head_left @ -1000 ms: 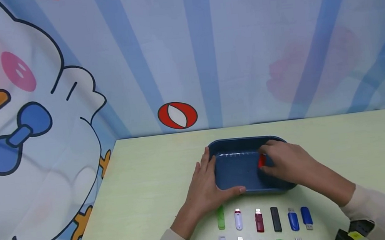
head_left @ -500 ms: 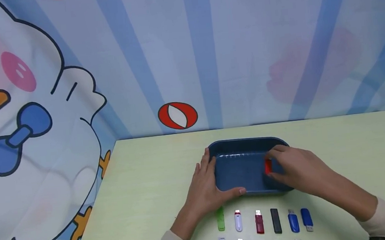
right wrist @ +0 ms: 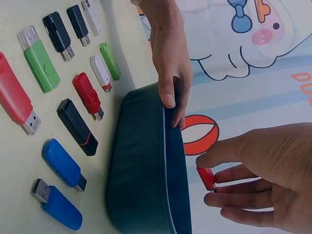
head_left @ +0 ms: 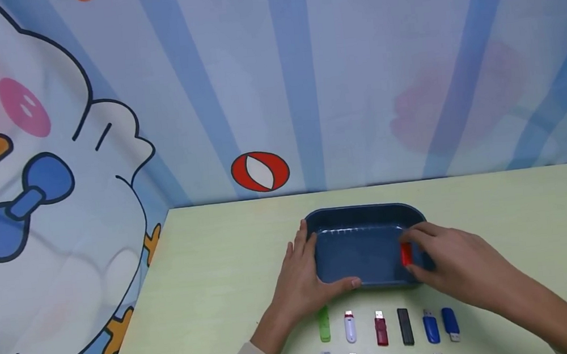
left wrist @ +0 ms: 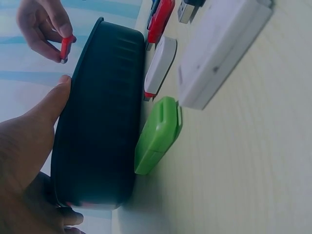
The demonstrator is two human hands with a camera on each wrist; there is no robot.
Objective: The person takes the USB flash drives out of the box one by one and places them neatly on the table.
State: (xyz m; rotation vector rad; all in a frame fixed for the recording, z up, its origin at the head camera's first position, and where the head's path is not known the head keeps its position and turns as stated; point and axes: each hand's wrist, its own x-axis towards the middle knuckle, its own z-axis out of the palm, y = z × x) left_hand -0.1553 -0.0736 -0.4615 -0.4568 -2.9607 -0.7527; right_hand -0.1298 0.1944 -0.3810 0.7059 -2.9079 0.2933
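My left hand rests on the left side of a dark blue plastic tray, its fingers straight along the left rim and the thumb on the front rim. Over the tray's right part, my right hand pinches a small red USB stick between thumb and fingertips. A silvery tip shows on the red stick in the left wrist view. From the right wrist, the thumb presses one side of the stick and the fingers lie on the other.
Two rows of USB sticks lie in front of the tray, among them a green one, a white one, a dark red one, a black one and two blue ones. A printed cloth backdrop stands behind the table.
My right hand has moved to the right and slightly toward me with the red USB stick, across the tray. My left hand stays at the tray's left side.
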